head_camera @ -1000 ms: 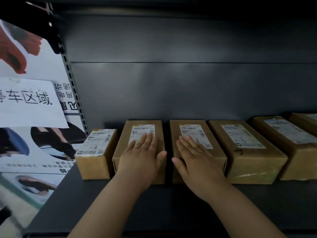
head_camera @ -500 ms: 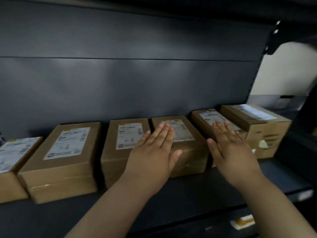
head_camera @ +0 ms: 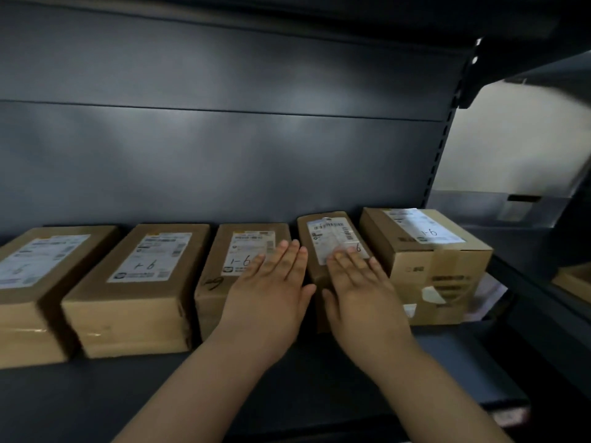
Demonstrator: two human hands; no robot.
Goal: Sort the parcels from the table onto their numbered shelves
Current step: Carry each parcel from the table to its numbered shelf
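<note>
Five brown parcels (head_camera: 140, 282) stand in a row on the dark shelf (head_camera: 128, 388). Left hand (head_camera: 271, 292) lies flat, fingers straight, on the third parcel (head_camera: 224, 273). Right hand (head_camera: 361, 292) lies flat on the fourth parcel (head_camera: 323, 238).

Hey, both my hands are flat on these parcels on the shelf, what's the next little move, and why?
Probably lift both hands off and draw them back. The left hand lies flat on the middle parcel and the right hand lies flat on the narrow parcel beside it. Neither grips anything, and all five parcels in view already sit in a row on the shelf.
</note>
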